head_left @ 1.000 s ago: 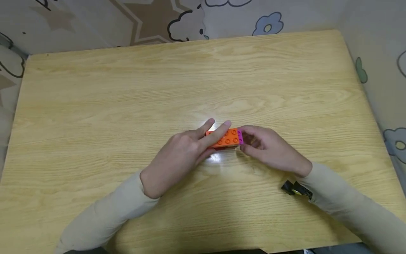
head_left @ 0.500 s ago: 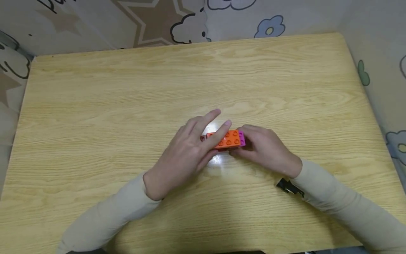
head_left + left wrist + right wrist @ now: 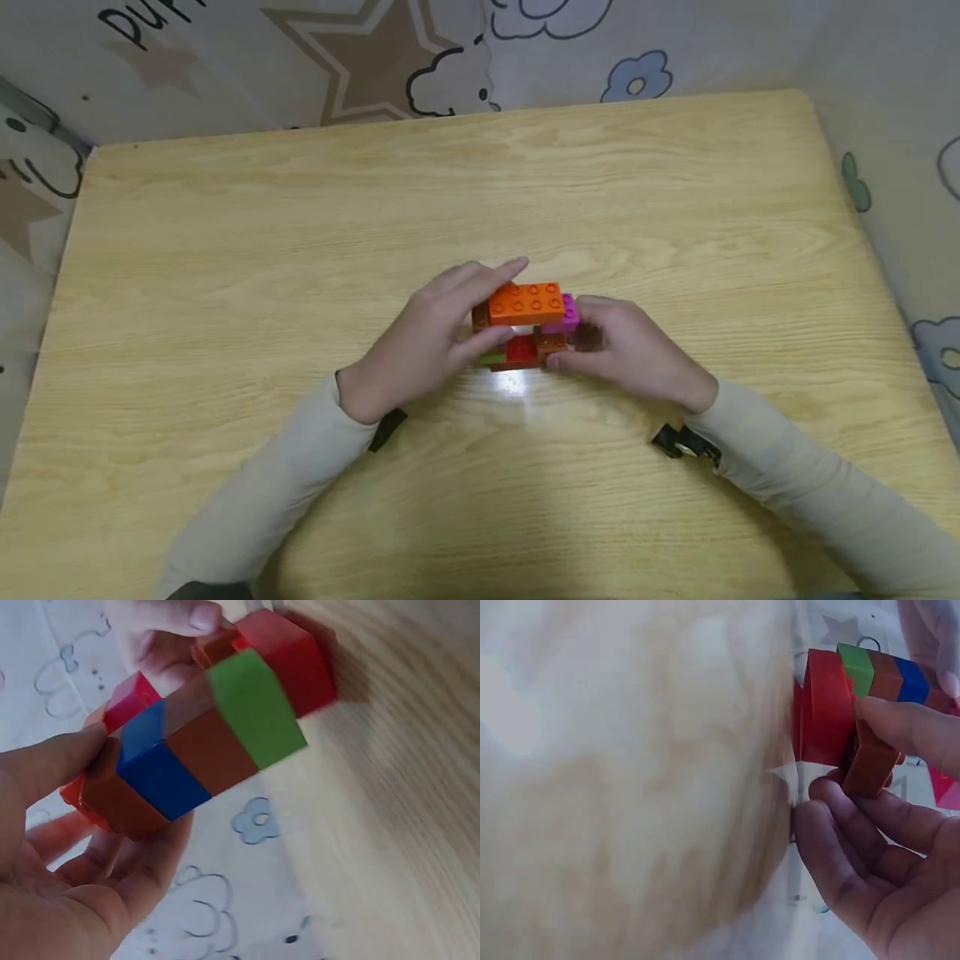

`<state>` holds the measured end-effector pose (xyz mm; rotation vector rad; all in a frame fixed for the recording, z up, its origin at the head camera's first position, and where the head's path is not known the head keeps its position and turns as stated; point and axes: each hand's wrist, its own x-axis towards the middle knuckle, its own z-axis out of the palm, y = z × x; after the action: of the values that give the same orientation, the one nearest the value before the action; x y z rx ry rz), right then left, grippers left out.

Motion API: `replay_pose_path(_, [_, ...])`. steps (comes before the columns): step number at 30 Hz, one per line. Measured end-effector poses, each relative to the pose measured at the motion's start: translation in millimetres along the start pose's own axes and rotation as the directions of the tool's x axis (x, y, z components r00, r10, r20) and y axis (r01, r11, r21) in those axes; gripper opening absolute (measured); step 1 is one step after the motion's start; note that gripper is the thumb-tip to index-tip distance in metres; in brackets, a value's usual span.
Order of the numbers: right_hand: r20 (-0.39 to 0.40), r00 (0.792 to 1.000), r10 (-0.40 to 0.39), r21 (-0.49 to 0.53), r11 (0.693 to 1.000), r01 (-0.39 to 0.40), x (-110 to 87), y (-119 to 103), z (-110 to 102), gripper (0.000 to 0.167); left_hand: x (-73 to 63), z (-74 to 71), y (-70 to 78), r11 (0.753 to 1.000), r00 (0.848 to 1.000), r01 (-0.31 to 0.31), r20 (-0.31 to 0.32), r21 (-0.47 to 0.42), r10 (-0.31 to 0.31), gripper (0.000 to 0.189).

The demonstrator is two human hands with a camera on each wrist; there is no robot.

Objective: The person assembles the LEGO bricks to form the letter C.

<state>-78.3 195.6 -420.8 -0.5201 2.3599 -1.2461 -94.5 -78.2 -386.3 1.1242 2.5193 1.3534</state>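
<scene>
In the head view, a toy-brick build stands on the table with a red brick [image 3: 522, 353] at its base. From one end of the red brick rises a column of green [image 3: 259, 716], brown [image 3: 212, 754], blue [image 3: 163, 769] and brown bricks. Across its top lies an orange brick [image 3: 527, 303], with a pink brick [image 3: 570, 313] under its right end. My left hand [image 3: 420, 346] grips the upper column between thumb and fingers. With thumb and fingers, my right hand [image 3: 637, 354] pinches a brown brick [image 3: 872, 761] at the red brick's right end; whether it is fully seated I cannot tell.
The wooden table [image 3: 300, 233] runs to a patterned wall [image 3: 540, 67] at the back and another wall [image 3: 892, 100] at the right. Black wrist straps [image 3: 686, 443] show near both sleeves.
The build now shows more of its front, with the orange brick farther back and a gap visible below it. My left fingers have shifted off the orange brick's top; the right hand has come in closer.
</scene>
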Motion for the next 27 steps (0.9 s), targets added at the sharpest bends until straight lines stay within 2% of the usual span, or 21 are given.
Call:
replay_pose_path(4, [-0.004,0.998,0.059,0.056,0.997,-0.058,4.6,1,-5,0.037,14.9,-3.3,-11.5,0.986,0.988,0.145,-0.035,-0.082,-0.148,0.054])
replay_pose_path(7, [-0.027,0.996,0.086,0.058,0.995,-0.085,7.3,0,-7,0.036,24.0,-2.5,-20.6,0.966,0.968,0.243,-0.039,-0.084,-0.247,0.044])
replay_pose_path(10, [-0.051,0.994,0.092,0.038,0.995,-0.090,9.6,-1,-7,0.036,29.8,-1.2,-28.3,0.944,0.946,0.324,-0.012,-0.067,-0.325,0.042])
replay_pose_path(16, [-0.074,0.990,0.123,0.003,0.992,-0.123,11.3,-2,-8,0.034,37.6,2.2,-38.9,0.915,0.918,0.397,0.041,-0.074,-0.395,0.050])
replay_pose_path(27, [-0.071,0.981,0.182,-0.002,0.983,-0.183,16.8,-3,-13,0.034,49.9,9.0,-54.4,0.862,0.869,0.494,0.108,-0.117,-0.483,0.044])
